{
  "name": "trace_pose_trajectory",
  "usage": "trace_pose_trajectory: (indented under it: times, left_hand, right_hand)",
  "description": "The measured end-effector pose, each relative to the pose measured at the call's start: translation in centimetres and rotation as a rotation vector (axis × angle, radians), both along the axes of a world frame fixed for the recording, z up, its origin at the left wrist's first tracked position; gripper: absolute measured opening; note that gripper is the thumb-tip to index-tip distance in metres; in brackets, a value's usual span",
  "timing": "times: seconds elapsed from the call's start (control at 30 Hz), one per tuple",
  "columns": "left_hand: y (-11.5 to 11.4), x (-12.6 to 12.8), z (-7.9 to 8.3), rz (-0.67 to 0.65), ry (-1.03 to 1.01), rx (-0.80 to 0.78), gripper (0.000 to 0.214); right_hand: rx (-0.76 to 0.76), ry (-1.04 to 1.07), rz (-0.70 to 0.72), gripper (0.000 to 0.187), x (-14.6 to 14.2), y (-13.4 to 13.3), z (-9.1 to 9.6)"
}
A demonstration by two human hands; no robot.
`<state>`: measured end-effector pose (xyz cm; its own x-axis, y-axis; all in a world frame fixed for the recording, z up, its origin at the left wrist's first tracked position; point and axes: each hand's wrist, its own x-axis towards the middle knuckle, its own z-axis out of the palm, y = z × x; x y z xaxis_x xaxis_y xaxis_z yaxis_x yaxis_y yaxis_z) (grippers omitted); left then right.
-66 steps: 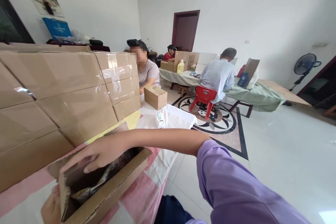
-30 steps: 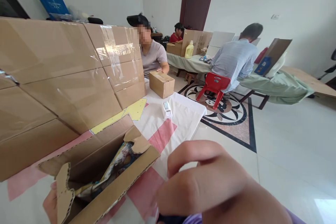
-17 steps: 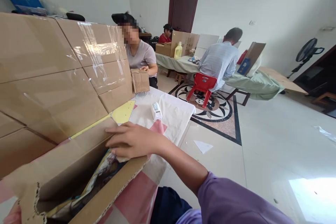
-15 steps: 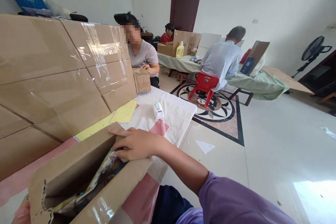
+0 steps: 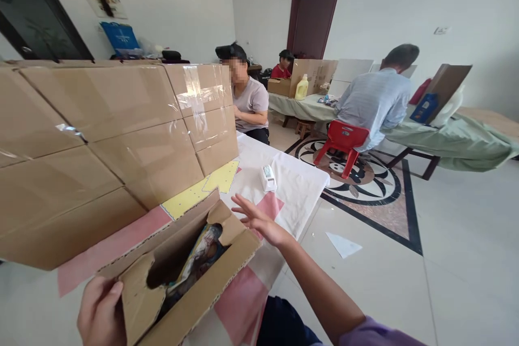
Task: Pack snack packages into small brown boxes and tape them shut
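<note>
In front of me, tilted on the table, is an open cardboard box (image 5: 203,292) with its short end flaps folded partly inward. Inside lies a crumpled printed plastic bag (image 5: 198,257), partly hidden by the box walls and flaps. My left hand (image 5: 99,308) grips the near left end of the box, thumb on the end flap. At the far right end, my right hand (image 5: 259,220) is raised just off the box, fingers stretched and apart, holding nothing. Beyond it a small white device (image 5: 268,178) rests on the tablecloth.
A wall of taped cardboard boxes (image 5: 133,135) stands along the table's left side. The cloth-covered table (image 5: 300,178) ends to my right. A person (image 5: 251,100) sits behind the boxes; another sits on a red chair (image 5: 344,138). A paper scrap (image 5: 344,245) lies on the floor.
My right hand has lifted off the box's far end and opened. The far end flap now shows folded inward. My left hand has come further into view, and the view has swung left.
</note>
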<state>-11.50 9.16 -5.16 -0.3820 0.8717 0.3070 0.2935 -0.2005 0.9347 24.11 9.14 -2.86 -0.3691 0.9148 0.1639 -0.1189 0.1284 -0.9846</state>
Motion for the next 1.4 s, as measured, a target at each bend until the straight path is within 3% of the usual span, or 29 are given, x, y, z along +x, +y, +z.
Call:
trace_pose_trajectory:
  times: [0.1,0.17,0.3,0.47,0.53,0.73,0.8,0.9,1.0,1.07,1.13,1.23,1.4]
  left_hand:
    - [-1.3,1.8,1.4,0.130,-0.082,-0.037,0.024]
    - [-1.7,2.7,1.9,0.053,-0.130,-0.008,0.019]
    - [-1.5,3.2,1.1,-0.135,-0.159,0.129,0.019]
    - [-1.7,3.2,-0.2,-0.276,-0.276,0.216,0.041]
    - [-1.9,3.4,-0.2,-0.298,-0.234,0.245,0.045]
    - [-2.2,2.1,1.4,-0.266,0.165,0.214,0.026]
    - [-2.4,1.3,2.7,-0.288,0.337,0.194,0.030]
    - [-3.1,0.9,5.6,-0.428,0.704,0.100,0.038]
    - [-4.0,2.8,8.2,-0.475,1.014,0.003,0.038]
    - [-4.6,5.1,9.0,-0.507,1.157,-0.006,0.053]
    - [-5.0,7.4,8.9,-0.549,1.254,0.002,0.068]
    - [-5.2,9.2,7.7,-0.509,1.323,-0.025,0.066]
    - [-4.3,7.8,6.5,-0.442,1.346,-0.014,0.061]
  right_hand:
    - [0.085,0.020,0.115,0.085,0.6,-0.9,-0.6]
    - [0.134,0.018,0.124,0.096,0.4,-1.0,-0.2]
    - [0.149,0.016,-0.065,0.090,-1.3,-0.5,1.1]
    - [-0.053,0.051,-0.217,0.072,-3.8,-0.2,1.9]
    - [-0.101,0.057,-0.245,0.068,-4.2,-0.3,2.0]
    - [-0.096,0.056,-0.290,0.062,-4.4,0.0,1.6]
    - [-0.084,0.063,-0.292,0.061,-4.4,0.2,1.4]
    - [-0.074,0.061,-0.294,0.059,-4.6,0.3,1.3]
    - [-0.036,0.071,-0.292,0.056,-4.9,0.2,1.3]
    - [0.010,0.069,-0.294,0.052,-4.8,0.1,1.2]
    - [0.037,0.029,-0.285,0.046,-4.0,0.1,1.0]
    - [-0.041,-0.023,-0.321,0.047,-0.3,0.5,0.2]
    - [-0.110,-0.018,-0.683,0.033,9.8,2.0,-1.3]
